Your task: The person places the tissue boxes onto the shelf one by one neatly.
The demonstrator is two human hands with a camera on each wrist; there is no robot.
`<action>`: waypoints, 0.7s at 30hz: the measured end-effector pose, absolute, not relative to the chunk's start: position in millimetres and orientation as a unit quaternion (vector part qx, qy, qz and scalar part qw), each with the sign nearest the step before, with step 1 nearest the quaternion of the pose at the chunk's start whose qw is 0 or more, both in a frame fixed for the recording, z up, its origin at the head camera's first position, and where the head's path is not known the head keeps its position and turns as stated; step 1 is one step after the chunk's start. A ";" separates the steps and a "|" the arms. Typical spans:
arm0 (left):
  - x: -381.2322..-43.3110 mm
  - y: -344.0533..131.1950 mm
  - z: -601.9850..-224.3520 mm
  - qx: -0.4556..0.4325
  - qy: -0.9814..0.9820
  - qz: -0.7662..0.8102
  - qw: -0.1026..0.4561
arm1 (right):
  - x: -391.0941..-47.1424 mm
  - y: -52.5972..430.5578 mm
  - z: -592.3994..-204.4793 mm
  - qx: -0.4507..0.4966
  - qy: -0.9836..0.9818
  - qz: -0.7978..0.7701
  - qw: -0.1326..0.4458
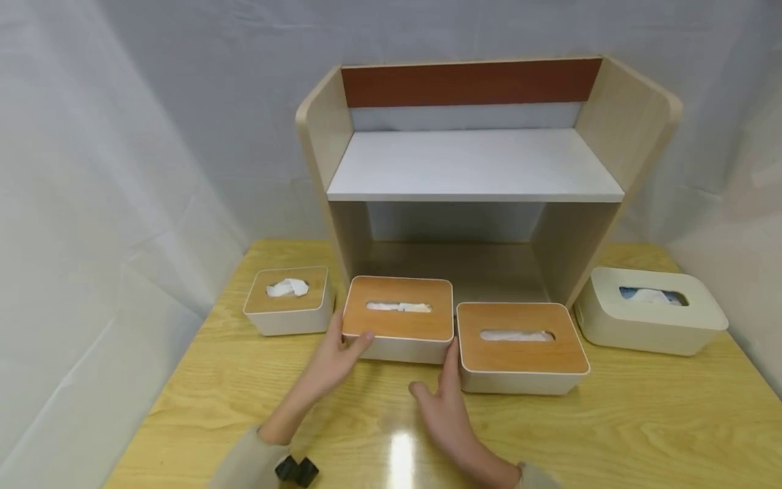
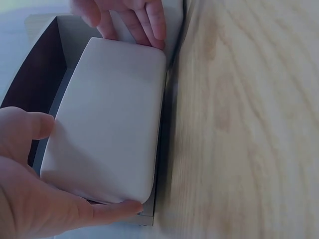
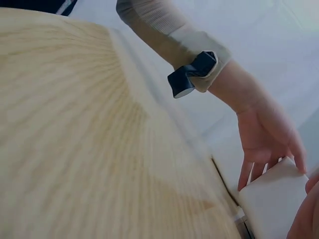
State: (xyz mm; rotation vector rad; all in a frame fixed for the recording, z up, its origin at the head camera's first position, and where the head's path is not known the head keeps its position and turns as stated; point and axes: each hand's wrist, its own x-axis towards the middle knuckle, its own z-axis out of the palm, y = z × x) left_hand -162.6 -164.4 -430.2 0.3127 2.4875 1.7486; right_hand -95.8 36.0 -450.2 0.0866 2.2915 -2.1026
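Observation:
A tissue box (image 1: 400, 350) with an orange-brown wood-look lid and white sides sits before the lower shelf opening. My left hand (image 1: 334, 356) grips its left end, the thumb over the front left corner of the lid and the fingers along the side. At the box's right end, my right hand (image 1: 447, 411) touches it with extended fingers, its thumb held apart from the box. A similar tissue box (image 1: 522, 384) stands just right of those fingers. In the left wrist view, the gripped box's white front (image 2: 107, 124) lies between both hands.
A white shelf unit (image 1: 476, 166) rises behind the boxes. On its left stands a smaller tissue box (image 1: 296, 320) with a lighter lid; on its right, a cream tissue box (image 1: 647, 326). All rest on the wood-grain table (image 1: 201, 414). Pale sheeting (image 1: 122, 204) hangs around.

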 end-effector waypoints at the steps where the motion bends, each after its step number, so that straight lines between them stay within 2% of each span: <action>1: -164.5 -163.8 -429.6 0.101 0.814 0.570 0.039 | -98.2 34.9 -449.9 0.030 0.736 -0.676 0.012; 11: -183.9 -160.1 -430.2 0.066 0.833 0.549 0.034 | -122.0 23.2 -449.7 0.073 0.711 -0.699 -0.034; 21: -193.9 -158.9 -434.4 0.080 0.822 0.563 -0.008 | -124.3 25.0 -446.9 0.077 0.725 -0.685 -0.010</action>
